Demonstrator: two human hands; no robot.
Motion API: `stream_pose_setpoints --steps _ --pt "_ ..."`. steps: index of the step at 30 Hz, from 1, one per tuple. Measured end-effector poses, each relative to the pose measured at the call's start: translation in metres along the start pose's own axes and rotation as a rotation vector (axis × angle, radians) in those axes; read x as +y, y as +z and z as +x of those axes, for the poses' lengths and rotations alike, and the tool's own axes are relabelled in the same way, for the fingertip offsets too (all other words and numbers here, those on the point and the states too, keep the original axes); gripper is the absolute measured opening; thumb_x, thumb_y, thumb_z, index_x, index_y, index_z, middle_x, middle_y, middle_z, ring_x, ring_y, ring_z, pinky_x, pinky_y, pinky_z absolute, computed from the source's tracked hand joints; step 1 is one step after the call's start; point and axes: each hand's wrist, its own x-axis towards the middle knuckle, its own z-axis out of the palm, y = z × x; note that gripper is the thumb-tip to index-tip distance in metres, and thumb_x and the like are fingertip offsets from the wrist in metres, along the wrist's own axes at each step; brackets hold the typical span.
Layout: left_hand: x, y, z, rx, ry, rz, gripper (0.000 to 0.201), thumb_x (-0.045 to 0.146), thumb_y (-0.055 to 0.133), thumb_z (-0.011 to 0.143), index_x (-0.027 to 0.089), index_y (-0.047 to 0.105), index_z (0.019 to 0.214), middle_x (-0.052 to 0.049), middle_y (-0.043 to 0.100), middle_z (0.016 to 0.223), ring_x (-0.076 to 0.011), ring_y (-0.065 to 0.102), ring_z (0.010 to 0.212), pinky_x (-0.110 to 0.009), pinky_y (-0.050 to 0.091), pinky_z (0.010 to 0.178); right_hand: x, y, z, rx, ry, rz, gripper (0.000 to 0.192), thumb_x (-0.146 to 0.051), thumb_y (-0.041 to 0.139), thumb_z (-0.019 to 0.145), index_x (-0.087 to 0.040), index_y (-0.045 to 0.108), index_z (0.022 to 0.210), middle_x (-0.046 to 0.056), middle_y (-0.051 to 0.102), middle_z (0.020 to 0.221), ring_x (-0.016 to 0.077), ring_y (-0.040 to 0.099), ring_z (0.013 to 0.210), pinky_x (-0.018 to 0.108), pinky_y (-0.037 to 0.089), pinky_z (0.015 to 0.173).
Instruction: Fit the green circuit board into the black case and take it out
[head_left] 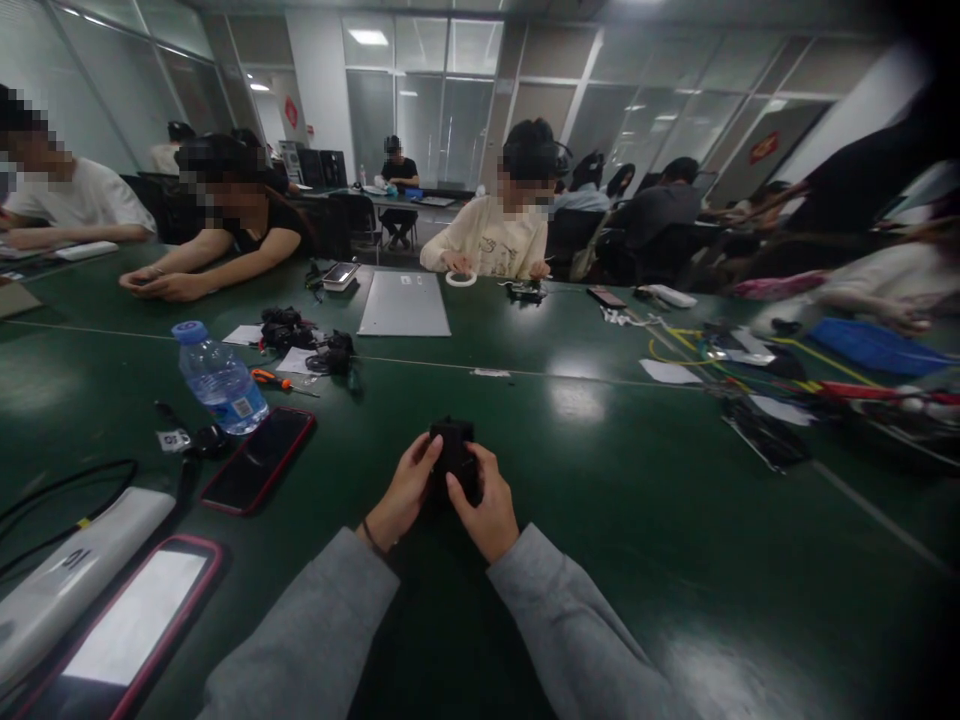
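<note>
A small black boxy object (454, 445) is held between my two hands over the green table (600, 520); its kind cannot be made out. My left hand (409, 487) grips its left side, thumb on the face towards me. On the other side my right hand (486, 505) has its fingers round the right edge, with the thumb pressed low on the near face. The fingers partly cover the object. Left of my hands lies a phone in a red case (259, 460), beside a water bottle (219, 378).
A second phone (142, 610) and a white device (82, 575) lie at the near left. Beyond are an orange screwdriver (281, 381), black cable bundles (326, 352) and a grey laptop-like panel (405, 303). Tangled wires and a blue item (877, 345) lie right. Several people sit around.
</note>
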Motion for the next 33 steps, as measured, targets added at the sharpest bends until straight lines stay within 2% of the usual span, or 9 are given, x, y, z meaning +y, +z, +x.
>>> stream_pose_setpoints --steps 3,6,11,15,21,23,28,30,33 --pt "0.001 0.000 -0.001 -0.011 0.005 -0.023 0.041 0.047 0.064 0.075 0.016 0.063 0.102 -0.008 0.066 0.100 -0.0168 0.061 0.090 -0.029 0.046 0.085 0.000 0.000 0.001 0.015 -0.042 -0.041 0.045 -0.031 0.055 0.085 -0.020 0.040 0.126 0.010 0.051 0.120 0.0240 0.052 0.108 0.041 0.045 0.095" --pt "0.000 -0.002 0.000 0.034 0.003 -0.050 0.044 0.049 0.063 0.075 0.016 0.062 0.105 -0.008 0.066 0.099 -0.0169 0.062 0.087 -0.029 0.047 0.081 0.000 0.000 0.000 0.032 -0.080 -0.059 0.046 -0.030 0.054 0.085 -0.020 0.039 0.128 0.010 0.050 0.120 0.0234 0.052 0.108 0.041 0.046 0.093" --pt "0.002 -0.009 0.008 0.060 -0.036 -0.126 0.052 0.055 0.055 0.079 0.014 0.061 0.109 -0.012 0.067 0.100 -0.0204 0.064 0.086 -0.032 0.049 0.075 -0.001 -0.003 -0.001 0.164 -0.115 -0.019 0.052 -0.032 0.049 0.089 -0.018 0.031 0.136 0.013 0.042 0.130 0.0246 0.046 0.117 0.044 0.041 0.099" --pt "0.009 -0.008 0.008 0.019 -0.074 -0.229 0.051 0.055 0.051 0.081 0.014 0.061 0.108 -0.013 0.066 0.106 -0.0214 0.064 0.090 -0.034 0.050 0.078 0.004 -0.004 0.004 0.144 0.012 0.120 0.051 -0.037 0.040 0.094 -0.020 0.026 0.140 0.010 0.033 0.140 0.0235 0.034 0.129 0.046 0.028 0.110" --pt "0.015 -0.002 -0.001 0.075 -0.152 -0.158 0.047 0.051 0.057 0.079 0.012 0.062 0.105 -0.012 0.068 0.098 -0.0206 0.065 0.089 -0.033 0.050 0.081 0.020 -0.005 0.010 0.020 0.294 0.352 0.053 -0.048 0.037 0.094 -0.026 0.022 0.140 0.009 0.043 0.133 0.0217 0.049 0.117 0.040 0.045 0.096" --pt "0.015 -0.002 -0.001 0.074 -0.146 -0.168 0.047 0.051 0.057 0.079 0.012 0.063 0.104 -0.011 0.069 0.096 -0.0205 0.065 0.089 -0.033 0.050 0.081 0.021 -0.007 0.012 0.039 0.278 0.349 0.052 -0.047 0.036 0.094 -0.027 0.023 0.141 0.008 0.039 0.137 0.0213 0.048 0.118 0.040 0.044 0.097" --pt "0.015 -0.003 0.001 0.040 -0.142 -0.191 0.047 0.051 0.053 0.082 0.011 0.063 0.105 -0.013 0.068 0.101 -0.0213 0.065 0.093 -0.034 0.049 0.084 0.021 -0.006 0.015 0.085 0.166 0.237 0.042 -0.044 0.034 0.096 -0.026 0.042 0.133 0.004 0.040 0.138 0.0199 0.035 0.130 0.042 0.024 0.112" --pt "0.015 -0.003 0.001 0.025 -0.140 -0.186 0.047 0.050 0.053 0.082 0.011 0.063 0.106 -0.013 0.068 0.104 -0.0217 0.064 0.095 -0.035 0.049 0.086 0.022 -0.004 0.014 0.076 0.183 0.248 0.045 -0.045 0.037 0.095 -0.025 0.040 0.135 0.005 0.040 0.138 0.0199 0.036 0.129 0.042 0.025 0.112" --pt "0.015 -0.002 0.001 0.008 -0.133 -0.175 0.047 0.050 0.053 0.082 0.011 0.063 0.107 -0.014 0.067 0.106 -0.0222 0.063 0.098 -0.036 0.048 0.088 0.025 -0.002 0.012 0.082 0.209 0.203 0.060 -0.049 0.051 0.087 -0.021 0.034 0.138 0.009 0.039 0.136 0.0226 0.038 0.127 0.042 0.030 0.109"
